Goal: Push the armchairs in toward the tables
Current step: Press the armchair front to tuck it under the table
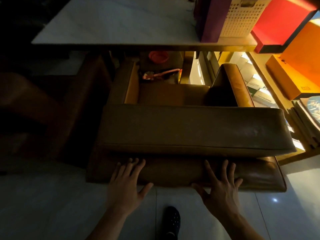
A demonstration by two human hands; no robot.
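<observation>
A brown leather armchair (190, 129) stands in front of me with its back toward me and its seat partly under a white table (112, 23). My left hand (127, 184) lies flat, fingers spread, on the lower back of the chair. My right hand (220, 186) presses the same surface further right, fingers also apart. Neither hand holds anything. The chair's right armrest (233, 84) reaches up to the table's edge.
A purple box (211, 18), a white perforated basket (240, 16) and a red box (280, 23) stand on the table's right end. Orange boxes (292, 77) and stacked items fill shelving on the right. Another dark chair (52, 110) stands at the left. My shoe (171, 220) is on the tiled floor.
</observation>
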